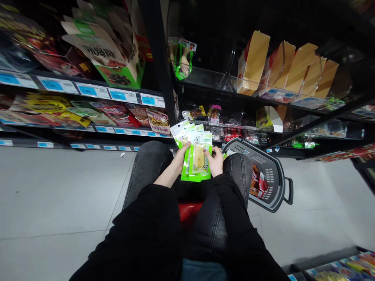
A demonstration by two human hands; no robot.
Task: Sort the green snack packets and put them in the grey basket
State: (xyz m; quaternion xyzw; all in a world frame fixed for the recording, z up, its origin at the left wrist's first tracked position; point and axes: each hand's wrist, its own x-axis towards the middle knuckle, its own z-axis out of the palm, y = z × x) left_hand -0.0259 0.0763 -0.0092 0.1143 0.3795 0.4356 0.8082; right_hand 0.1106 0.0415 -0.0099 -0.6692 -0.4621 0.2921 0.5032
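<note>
Several green-and-white snack packets (pixel 199 162) with clear windows are fanned out between my hands, above my knees. Pale yellow strips show through the front one. My left hand (pixel 181 158) grips their left side, thumb on top. At the right edge my right hand (pixel 215 160) is closed on the packets, thumb on the front and fingers bent. Beside my right knee stands a grey plastic shopping basket (pixel 272 164) with red and brown packets (pixel 258 181) inside. My right leg hides part of the basket.
Black store shelves rise in front, with opened cardboard display boxes (pixel 254 62) at upper right. On the left are a green-and-white box (pixel 113 58), bagged snacks (pixel 117 113) and price labels (pixel 123 95). A red seat (pixel 189 212) shows between my legs. Another display stands at lower right.
</note>
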